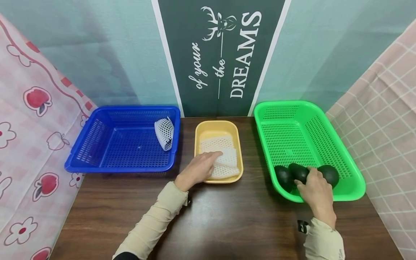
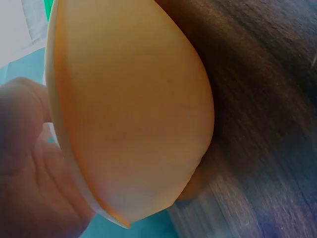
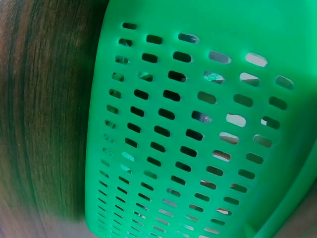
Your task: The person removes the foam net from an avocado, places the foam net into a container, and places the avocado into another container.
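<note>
My left hand [image 1: 202, 167] reaches over the near left rim of a small yellow tray [image 1: 197, 144], its fingers pinching a white foam fruit net [image 1: 229, 157]. More white netting lies under and around it. In the left wrist view, the tray's outer wall [image 2: 133, 109] hides the fingertips. Over the green basket [image 1: 349, 193], my right hand [image 1: 316, 189] has its thumb and fingers around a dark avocado [image 1: 298, 172]. Another avocado [image 1: 283, 177] lies to its left, and a third [image 1: 329, 176] to the right. The right wrist view shows only the basket's slotted side [image 3: 163, 129].
A blue basket [image 1: 121, 169] stands at the left, with a white foam net [image 1: 164, 133] in its right side; a small dark patch shows there. Dark wooden tabletop [image 1: 224, 220] extends in front. Curtains hang behind and at both sides.
</note>
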`<action>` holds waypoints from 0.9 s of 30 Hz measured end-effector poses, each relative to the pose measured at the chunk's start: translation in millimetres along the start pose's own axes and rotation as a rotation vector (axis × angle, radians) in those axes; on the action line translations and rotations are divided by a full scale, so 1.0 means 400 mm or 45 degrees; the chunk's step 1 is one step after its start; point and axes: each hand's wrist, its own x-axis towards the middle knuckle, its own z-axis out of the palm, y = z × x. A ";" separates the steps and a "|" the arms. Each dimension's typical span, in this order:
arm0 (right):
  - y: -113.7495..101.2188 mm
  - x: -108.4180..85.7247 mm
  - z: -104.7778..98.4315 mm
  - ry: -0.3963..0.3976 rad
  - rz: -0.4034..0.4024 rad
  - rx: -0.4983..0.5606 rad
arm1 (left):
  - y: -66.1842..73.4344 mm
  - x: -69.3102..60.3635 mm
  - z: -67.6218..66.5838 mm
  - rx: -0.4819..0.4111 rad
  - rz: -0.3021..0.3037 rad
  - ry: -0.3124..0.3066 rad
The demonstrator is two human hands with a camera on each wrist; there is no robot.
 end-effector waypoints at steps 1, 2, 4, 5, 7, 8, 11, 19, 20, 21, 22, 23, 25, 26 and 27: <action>-0.001 0.000 0.000 -0.002 0.002 0.001 | 0.001 0.000 0.000 -0.002 -0.001 -0.029; -0.001 0.000 0.000 -0.005 0.004 0.002 | 0.003 0.000 0.000 -0.002 -0.001 -0.055; -0.002 0.001 0.000 -0.006 0.007 0.003 | 0.006 -0.001 0.000 0.003 0.002 -0.096; -0.002 0.001 0.000 -0.008 0.009 0.003 | 0.008 -0.001 0.000 0.004 0.006 -0.109; -0.002 0.001 0.000 -0.006 0.011 0.004 | 0.011 -0.002 -0.001 0.007 0.017 -0.118; -0.002 0.001 0.000 -0.005 0.013 0.004 | 0.012 -0.002 -0.002 0.007 0.023 -0.116; -0.003 0.001 0.000 -0.006 0.021 0.004 | 0.016 -0.003 -0.004 0.011 0.044 -0.113; -0.004 0.001 0.002 -0.009 0.052 0.004 | 0.014 -0.004 -0.009 0.050 -0.010 -0.123; -0.004 0.001 0.003 -0.008 0.057 0.005 | 0.014 -0.004 -0.010 0.056 -0.025 -0.119; -0.004 0.001 0.003 -0.005 0.061 0.006 | 0.013 -0.004 -0.011 0.062 -0.037 -0.112; -0.004 0.001 0.004 -0.003 0.065 0.008 | 0.013 -0.004 -0.012 0.068 -0.046 -0.103; -0.004 0.001 0.004 -0.002 0.070 0.010 | 0.013 -0.003 -0.013 0.073 -0.054 -0.093; -0.005 0.002 0.004 -0.001 0.079 0.012 | 0.013 -0.002 -0.014 0.087 -0.061 -0.067; -0.005 0.002 0.005 -0.002 0.082 0.013 | 0.013 -0.002 -0.015 0.093 -0.062 -0.054; -0.005 0.002 0.006 -0.003 0.085 0.013 | 0.013 -0.002 -0.015 0.097 -0.064 -0.046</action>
